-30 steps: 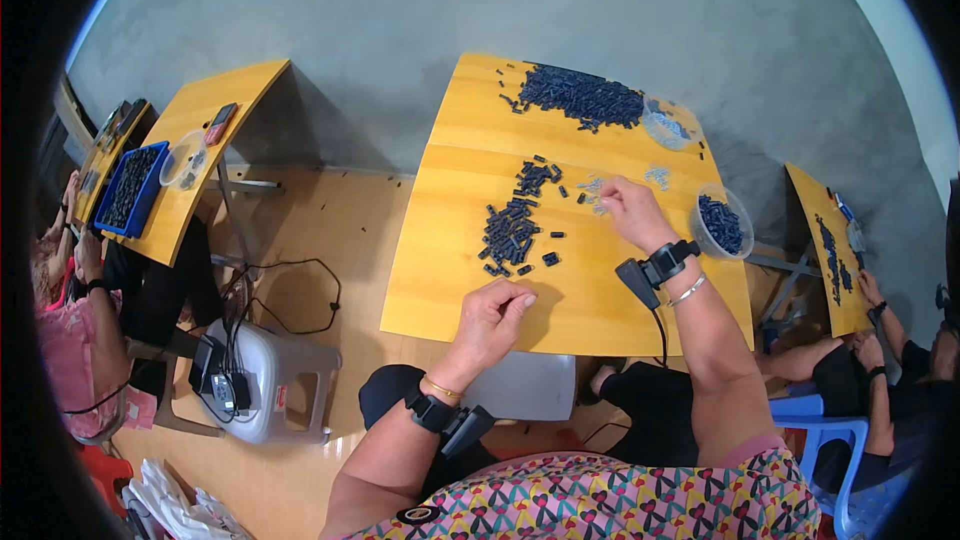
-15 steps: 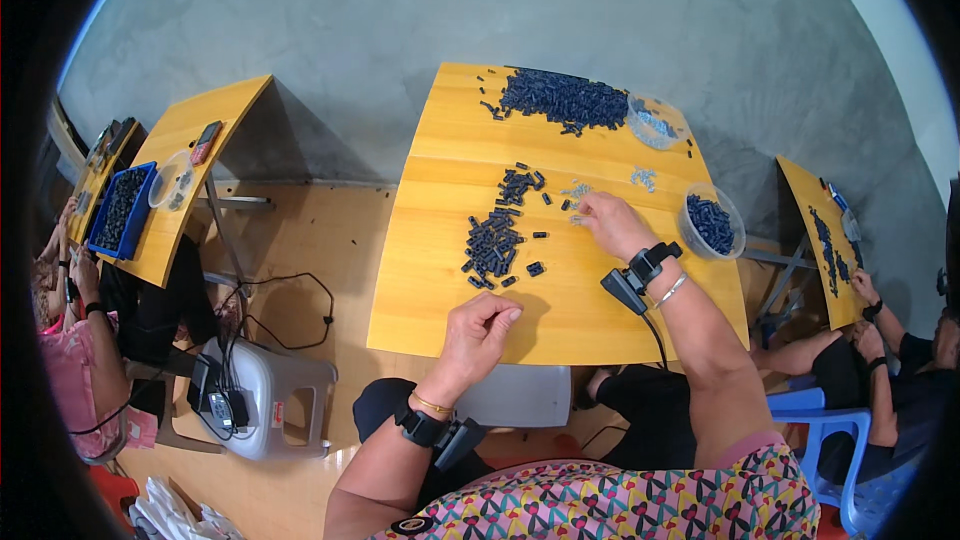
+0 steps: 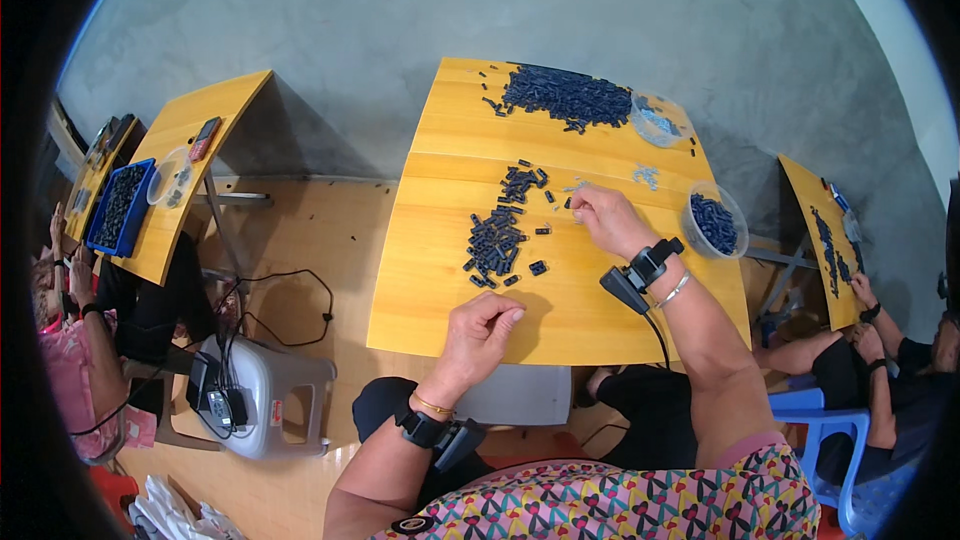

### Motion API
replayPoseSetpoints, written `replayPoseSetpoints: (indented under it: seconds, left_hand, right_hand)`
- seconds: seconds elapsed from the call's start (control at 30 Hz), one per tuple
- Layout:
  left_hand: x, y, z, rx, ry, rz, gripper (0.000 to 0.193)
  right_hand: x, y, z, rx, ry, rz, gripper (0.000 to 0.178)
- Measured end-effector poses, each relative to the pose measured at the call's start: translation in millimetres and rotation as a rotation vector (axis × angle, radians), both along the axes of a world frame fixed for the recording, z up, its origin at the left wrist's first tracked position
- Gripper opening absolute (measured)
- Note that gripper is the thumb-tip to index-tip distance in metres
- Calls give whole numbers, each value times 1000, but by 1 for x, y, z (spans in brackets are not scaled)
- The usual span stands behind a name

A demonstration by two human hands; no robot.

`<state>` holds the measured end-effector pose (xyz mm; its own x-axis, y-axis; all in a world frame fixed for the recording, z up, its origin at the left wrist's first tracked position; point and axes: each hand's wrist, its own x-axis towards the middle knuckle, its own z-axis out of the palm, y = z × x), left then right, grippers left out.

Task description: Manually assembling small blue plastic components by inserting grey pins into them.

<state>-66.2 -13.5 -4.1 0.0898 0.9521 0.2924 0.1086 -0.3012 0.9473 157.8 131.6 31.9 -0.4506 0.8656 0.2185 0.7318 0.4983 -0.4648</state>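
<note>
Small dark cylindrical pieces lie in a loose pile (image 3: pixel 495 240) on the yellow wooden table (image 3: pixel 430 300). My left hand (image 3: pixel 478 338) rests at the near side of the table below this pile, fingers curled and pressed together; whatever they may hold is hidden. Further right, my right hand (image 3: pixel 610 223) is lowered to the tabletop with thumb and fingers pinched, beside a few tiny pale pieces and a lone dark piece (image 3: pixel 549 196). What lies between its fingertips is too small to make out.
A clear tub (image 3: pixel 714 221) of dark pieces stands right of my right hand. Tiny pale pieces (image 3: pixel 646 177) lie beyond it. At the far edge are a large dark heap (image 3: pixel 567 97) and another clear tub (image 3: pixel 657 123). People sit at side tables left and right.
My right hand has shifted slightly left across the small pale pieces, its fingers still pinched. The left hand has stayed in place.
</note>
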Motion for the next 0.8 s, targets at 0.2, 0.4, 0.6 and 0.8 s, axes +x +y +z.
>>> replayPoseSetpoints:
  seconds: [0.2, 0.4, 0.6, 0.8]
  left_hand:
    - [1, 1, -2, 7, -13, -8, 6]
    - [0, 1, 0, 28, -1, -4, 5]
    - [0, 1, 0, 27, 4, -8, 6]
    - [0, -1, 3, 32, 16, -1, 6]
  right_hand:
    - [-21, 6, -9, 35, -16, 142, 8]
    - [-37, 2, -8, -37, -77, 155, 8]
    - [-41, 0, -6, 21, -145, 197, 6]
    - [-43, -3, -9, 86, -180, 198, 3]
